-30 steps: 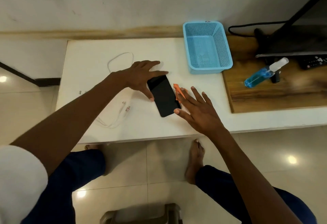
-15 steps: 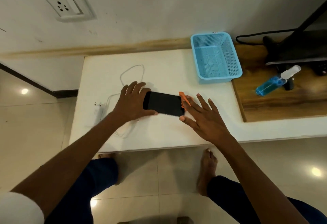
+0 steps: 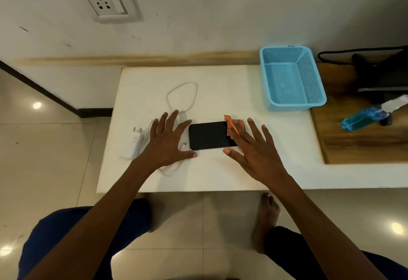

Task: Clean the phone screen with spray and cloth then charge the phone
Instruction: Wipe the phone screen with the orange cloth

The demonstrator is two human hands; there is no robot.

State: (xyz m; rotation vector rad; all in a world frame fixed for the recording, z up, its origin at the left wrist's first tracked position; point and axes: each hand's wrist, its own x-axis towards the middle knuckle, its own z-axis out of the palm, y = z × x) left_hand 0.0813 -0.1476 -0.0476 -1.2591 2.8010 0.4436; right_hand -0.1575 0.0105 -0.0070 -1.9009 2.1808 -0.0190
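Observation:
A black phone (image 3: pixel 209 135) lies flat and sideways, screen up, on the white table (image 3: pixel 220 176). My right hand (image 3: pixel 254 149) lies flat with fingers spread and presses a small orange cloth (image 3: pixel 234 124) onto the phone's right end. My left hand (image 3: pixel 167 142) is spread open just left of the phone, thumb by its lower left corner, resting over the white charging cable (image 3: pixel 183 94). The cable's plug end (image 3: pixel 185 144) lies next to the phone's left edge. The white charger adapter (image 3: pixel 134 144) sits further left. A blue spray bottle (image 3: pixel 364 118) lies on its side at far right.
A wall socket (image 3: pixel 106 1) is on the wall above the table's left end. A light-blue mesh basket (image 3: pixel 313 81) stands at the back right. The spray bottle rests on a wooden board (image 3: pixel 364 147) near black equipment and a black cord. My bare feet are below the table.
The phone was turned from slanted to sideways. My left hand let go of its left end and now lies spread beside it. My right hand slid the cloth onto the screen.

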